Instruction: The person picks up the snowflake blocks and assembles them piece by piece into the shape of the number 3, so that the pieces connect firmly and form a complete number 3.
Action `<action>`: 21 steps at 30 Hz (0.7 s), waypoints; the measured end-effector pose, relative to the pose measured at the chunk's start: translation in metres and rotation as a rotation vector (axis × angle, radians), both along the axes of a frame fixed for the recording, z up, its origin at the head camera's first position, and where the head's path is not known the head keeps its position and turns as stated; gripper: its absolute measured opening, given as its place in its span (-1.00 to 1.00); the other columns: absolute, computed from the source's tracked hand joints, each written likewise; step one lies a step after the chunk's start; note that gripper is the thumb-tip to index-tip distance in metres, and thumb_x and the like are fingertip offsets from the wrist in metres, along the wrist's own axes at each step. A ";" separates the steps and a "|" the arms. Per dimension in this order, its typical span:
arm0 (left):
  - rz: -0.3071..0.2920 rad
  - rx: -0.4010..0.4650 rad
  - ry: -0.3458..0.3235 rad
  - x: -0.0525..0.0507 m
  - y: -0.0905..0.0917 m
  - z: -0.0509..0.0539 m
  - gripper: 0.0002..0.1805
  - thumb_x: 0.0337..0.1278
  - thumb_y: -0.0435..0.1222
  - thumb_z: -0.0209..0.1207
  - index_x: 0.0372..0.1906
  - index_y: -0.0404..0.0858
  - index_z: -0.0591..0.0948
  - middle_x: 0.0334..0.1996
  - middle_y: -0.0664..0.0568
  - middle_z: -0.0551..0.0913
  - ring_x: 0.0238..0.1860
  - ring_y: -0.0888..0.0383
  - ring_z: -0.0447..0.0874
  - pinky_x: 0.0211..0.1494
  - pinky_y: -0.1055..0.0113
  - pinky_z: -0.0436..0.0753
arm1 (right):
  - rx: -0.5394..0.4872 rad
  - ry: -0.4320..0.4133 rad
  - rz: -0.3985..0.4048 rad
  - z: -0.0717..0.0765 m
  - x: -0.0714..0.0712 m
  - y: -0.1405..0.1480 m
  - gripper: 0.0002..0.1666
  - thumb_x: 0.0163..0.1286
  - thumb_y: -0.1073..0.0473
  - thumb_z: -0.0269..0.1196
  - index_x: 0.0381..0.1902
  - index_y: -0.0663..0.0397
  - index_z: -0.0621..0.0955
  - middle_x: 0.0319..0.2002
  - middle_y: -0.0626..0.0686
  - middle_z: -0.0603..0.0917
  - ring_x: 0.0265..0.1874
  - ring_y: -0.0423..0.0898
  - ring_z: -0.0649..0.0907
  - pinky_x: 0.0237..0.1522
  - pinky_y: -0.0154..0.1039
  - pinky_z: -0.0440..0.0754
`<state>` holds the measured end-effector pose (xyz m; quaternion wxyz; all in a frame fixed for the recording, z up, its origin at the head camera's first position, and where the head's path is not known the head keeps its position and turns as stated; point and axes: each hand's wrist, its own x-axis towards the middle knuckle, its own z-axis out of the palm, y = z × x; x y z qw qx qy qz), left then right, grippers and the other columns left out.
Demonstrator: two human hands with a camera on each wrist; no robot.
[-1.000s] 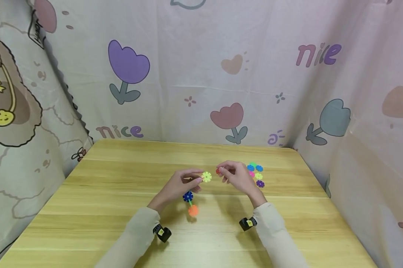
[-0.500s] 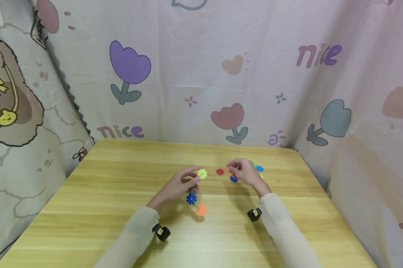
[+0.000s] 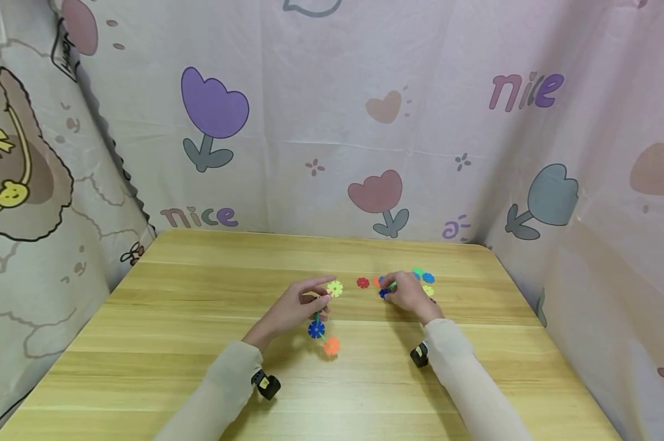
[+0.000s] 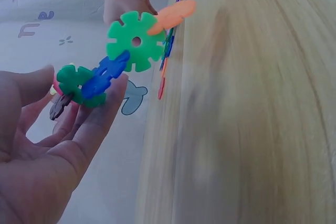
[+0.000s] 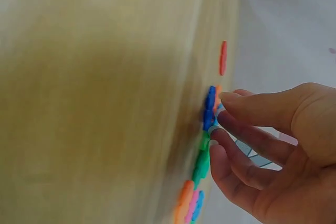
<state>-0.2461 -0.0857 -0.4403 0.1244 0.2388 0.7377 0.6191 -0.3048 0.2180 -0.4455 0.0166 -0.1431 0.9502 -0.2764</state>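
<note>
My left hand [image 3: 296, 306] pinches a chain of interlocking plastic snowflake discs above the table. A yellow disc [image 3: 334, 288] shows at its fingertips; a blue disc [image 3: 316, 329] and an orange disc [image 3: 332, 346] hang below. In the left wrist view, a green disc [image 4: 135, 40] and a dark brown disc [image 4: 60, 106] also belong to the chain. My right hand [image 3: 409, 297] reaches down over loose discs, its fingers bent and apart. Its fingertips are by a dark blue disc [image 5: 209, 108]; no disc is plainly gripped.
A red disc [image 3: 362, 283] lies left of the right hand, beside an orange disc [image 3: 377, 282]. Past that hand lie more loose discs, among them a light blue disc [image 3: 428, 278] and a yellow-green disc [image 3: 428, 290]. A printed curtain [image 3: 310, 122] stands behind the wooden table [image 3: 227, 263].
My right hand has moved right, off the red disc, and has lowered over the other discs, hiding some. The chain under my left hand has swung slightly right.
</note>
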 end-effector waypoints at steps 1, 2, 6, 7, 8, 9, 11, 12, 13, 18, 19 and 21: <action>-0.001 -0.007 0.006 0.000 0.000 0.000 -0.46 0.54 -0.30 0.12 0.53 -0.04 0.40 0.11 -0.49 0.52 -0.12 -0.16 0.77 -0.03 0.10 0.82 | 0.009 0.004 0.002 -0.001 0.000 0.000 -0.75 0.22 0.48 0.41 -0.11 0.29 0.75 -0.04 0.25 0.79 -0.14 0.09 0.77 0.03 0.02 0.75; -0.003 -0.014 0.016 0.000 0.000 0.000 -0.46 0.54 -0.29 0.12 0.52 -0.05 0.41 0.10 -0.48 0.53 -0.13 -0.13 0.77 -0.05 0.14 0.82 | 0.022 0.009 0.005 -0.002 0.000 0.000 -0.75 0.21 0.47 0.43 -0.12 0.27 0.76 -0.07 0.23 0.80 -0.14 0.08 0.76 0.04 0.03 0.75; 0.003 -0.034 0.041 0.001 0.001 -0.002 -0.47 0.54 -0.26 0.12 0.51 -0.10 0.42 0.09 -0.47 0.55 -0.10 -0.18 0.76 -0.05 0.14 0.82 | 0.054 -0.003 0.006 -0.004 0.001 -0.002 -0.75 0.18 0.45 0.46 -0.15 0.23 0.77 -0.17 0.16 0.81 -0.16 0.03 0.74 0.04 0.01 0.73; 0.008 -0.045 0.051 0.001 0.001 -0.002 -0.48 0.54 -0.26 0.12 0.51 -0.12 0.42 0.08 -0.46 0.57 -0.08 -0.22 0.75 -0.03 0.12 0.81 | 0.062 -0.010 0.001 -0.004 0.001 -0.002 -0.75 0.17 0.44 0.47 -0.17 0.22 0.77 -0.19 0.14 0.80 -0.17 0.01 0.73 0.04 0.00 0.72; 0.012 -0.056 0.064 0.001 0.002 -0.003 -0.48 0.54 -0.25 0.13 0.51 -0.14 0.42 0.08 -0.45 0.58 -0.05 -0.24 0.74 0.00 0.11 0.80 | 0.069 -0.013 0.000 -0.004 0.002 -0.003 -0.76 0.16 0.43 0.48 -0.18 0.21 0.77 -0.22 0.12 0.80 -0.20 -0.02 0.72 0.02 -0.01 0.72; 0.018 -0.067 0.075 0.001 0.002 -0.003 -0.48 0.54 -0.24 0.13 0.50 -0.15 0.42 0.08 -0.44 0.60 -0.02 -0.25 0.73 0.02 0.11 0.79 | 0.077 -0.016 0.000 -0.003 0.002 -0.003 -0.77 0.16 0.41 0.50 -0.20 0.20 0.77 -0.25 0.10 0.79 -0.22 -0.04 0.71 0.00 -0.02 0.71; 0.028 -0.092 0.108 0.000 0.001 -0.004 -0.48 0.53 -0.23 0.14 0.49 -0.16 0.44 0.08 -0.40 0.64 0.02 -0.21 0.71 0.04 0.18 0.75 | 0.085 -0.018 -0.003 -0.002 0.002 -0.003 -0.80 0.15 0.37 0.52 -0.24 0.18 0.78 -0.29 0.06 0.78 -0.26 -0.08 0.68 -0.03 -0.05 0.70; 0.031 -0.106 0.124 0.000 0.001 -0.004 -0.48 0.53 -0.23 0.14 0.49 -0.17 0.44 0.07 -0.38 0.66 0.03 -0.16 0.71 0.04 0.24 0.72 | 0.087 -0.019 -0.001 -0.002 0.002 -0.003 -0.83 0.16 0.35 0.52 -0.27 0.17 0.77 -0.31 0.05 0.77 -0.28 -0.10 0.67 -0.05 -0.07 0.69; 0.033 -0.116 0.133 0.000 0.001 -0.005 -0.49 0.53 -0.22 0.14 0.48 -0.15 0.45 0.07 -0.36 0.67 0.04 -0.11 0.70 0.05 0.28 0.70 | 0.084 -0.019 0.004 -0.002 0.003 -0.002 -0.86 0.18 0.34 0.52 -0.30 0.16 0.77 -0.33 0.03 0.77 -0.31 -0.12 0.66 -0.09 -0.10 0.68; 0.031 -0.131 0.127 -0.001 -0.001 -0.006 -0.49 0.51 -0.22 0.16 0.47 -0.11 0.47 0.09 -0.32 0.67 0.04 -0.01 0.68 0.06 0.31 0.68 | 0.020 -0.028 0.025 0.003 0.004 -0.002 -0.93 0.27 0.33 0.47 -0.42 0.15 0.77 -0.43 0.01 0.74 -0.44 -0.16 0.59 -0.33 -0.29 0.59; 0.032 -0.133 0.122 -0.001 -0.001 -0.007 -0.49 0.51 -0.21 0.17 0.47 -0.10 0.48 0.09 -0.31 0.67 0.04 0.00 0.69 0.06 0.30 0.68 | 0.009 -0.028 0.027 0.005 0.005 -0.003 -0.92 0.28 0.33 0.45 -0.42 0.15 0.77 -0.45 0.02 0.74 -0.47 -0.17 0.58 -0.38 -0.32 0.57; 0.035 -0.141 0.113 -0.001 -0.001 -0.007 -0.49 0.50 -0.20 0.18 0.46 -0.09 0.48 0.10 -0.30 0.67 0.03 0.00 0.70 0.06 0.28 0.69 | -0.010 -0.029 0.027 0.008 0.005 -0.004 -0.92 0.31 0.32 0.44 -0.40 0.15 0.78 -0.45 0.01 0.73 -0.49 -0.17 0.56 -0.42 -0.36 0.53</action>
